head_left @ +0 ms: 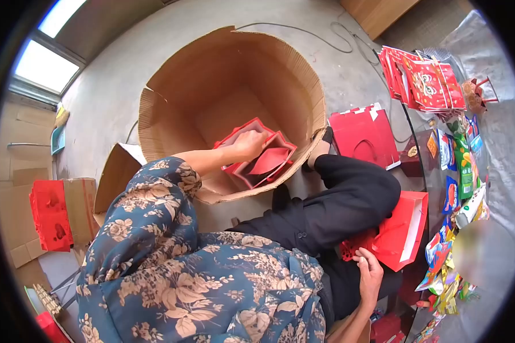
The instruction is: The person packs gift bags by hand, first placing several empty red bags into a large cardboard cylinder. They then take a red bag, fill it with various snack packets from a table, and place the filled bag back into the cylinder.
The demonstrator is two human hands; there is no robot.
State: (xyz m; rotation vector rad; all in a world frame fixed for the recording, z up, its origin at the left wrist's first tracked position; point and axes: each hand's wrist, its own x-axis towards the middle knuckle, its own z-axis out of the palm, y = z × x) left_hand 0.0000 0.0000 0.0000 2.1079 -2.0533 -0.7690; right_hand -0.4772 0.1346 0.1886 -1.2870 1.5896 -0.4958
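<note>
Grasping red bags inside carton

Room remained for a hand to pass through the open mouth of the cardboard box into its far half; red bags and the left hand crowded the near part. The bent leg stood between the box and the large red bag.

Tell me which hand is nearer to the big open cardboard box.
Left. The left hand is inside the cardboard box, at the red bags there. The right hand is outside it, beside another red bag near the person's leg.
</note>
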